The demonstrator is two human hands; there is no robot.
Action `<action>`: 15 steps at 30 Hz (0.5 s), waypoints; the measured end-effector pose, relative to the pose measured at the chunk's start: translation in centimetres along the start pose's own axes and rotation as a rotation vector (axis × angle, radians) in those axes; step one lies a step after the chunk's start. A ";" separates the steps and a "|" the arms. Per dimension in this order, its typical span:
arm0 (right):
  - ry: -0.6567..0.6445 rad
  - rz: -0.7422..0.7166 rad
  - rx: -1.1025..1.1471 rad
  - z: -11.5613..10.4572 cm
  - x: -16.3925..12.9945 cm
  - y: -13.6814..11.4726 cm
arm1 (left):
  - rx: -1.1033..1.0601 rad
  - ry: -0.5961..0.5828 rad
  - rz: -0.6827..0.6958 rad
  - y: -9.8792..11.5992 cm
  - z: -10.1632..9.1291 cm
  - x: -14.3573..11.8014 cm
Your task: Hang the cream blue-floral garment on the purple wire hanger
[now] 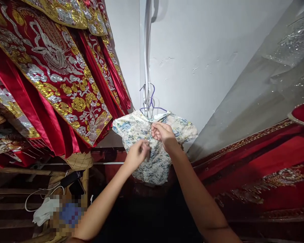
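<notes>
A plain white wall (192, 50) closes off the back of this crowded room, with costumes hanging on both sides. On the left, red robes (53, 74) heavy with gold and silver embroidery hang low, and beneath them sit wooden shelves (15, 195) with a white cable (38, 194) and a crumpled white cloth (44, 211). A woven straw-coloured piece (78, 161) peeks out under the robe hems.

In the middle, a small floral garment (152, 148) in cream and blue hangs against the wall on a purple wire hanger (152, 101), which is hooked to a pale strap (147, 50) running down from above. The left hand (136, 155) is raised to the front of the garment, its fingers curled together and pinching the fabric just below the collar. The right hand (163, 133) is a little higher, right at the neckline, its fingers bunched and nipping the cloth there. The two hands are near each other, not touching.

To the right, a clear plastic cover (268, 77) slopes over more red embroidered cloth (268, 168).
</notes>
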State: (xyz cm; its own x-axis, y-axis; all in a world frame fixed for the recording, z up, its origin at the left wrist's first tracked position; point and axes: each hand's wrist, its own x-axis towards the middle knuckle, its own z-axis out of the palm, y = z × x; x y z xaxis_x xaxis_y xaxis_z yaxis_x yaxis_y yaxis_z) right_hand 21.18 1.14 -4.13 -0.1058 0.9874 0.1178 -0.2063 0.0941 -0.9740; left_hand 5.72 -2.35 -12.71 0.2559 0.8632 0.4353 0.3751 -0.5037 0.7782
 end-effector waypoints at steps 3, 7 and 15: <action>-0.044 -0.060 -0.108 -0.5 -0.1 -0.2 | 0.025 0.255 0.219 3.2 -2.7 4.5; -0.045 -0.164 -0.216 -1.1 0.8 1.2 | 0.173 0.220 0.369 5.7 -3.4 7.9; -0.049 -0.084 -0.405 -3.0 -0.8 8.0 | -0.267 0.784 -0.006 0.4 -8.8 7.9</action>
State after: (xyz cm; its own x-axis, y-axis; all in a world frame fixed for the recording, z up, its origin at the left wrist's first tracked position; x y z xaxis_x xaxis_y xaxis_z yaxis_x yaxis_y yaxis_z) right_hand 22.54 1.54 -12.64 -0.1531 0.9679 0.1995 0.1820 0.2260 -0.9570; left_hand 0.01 4.62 -4.97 -0.4785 0.6900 0.5431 0.1252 -0.5586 0.8200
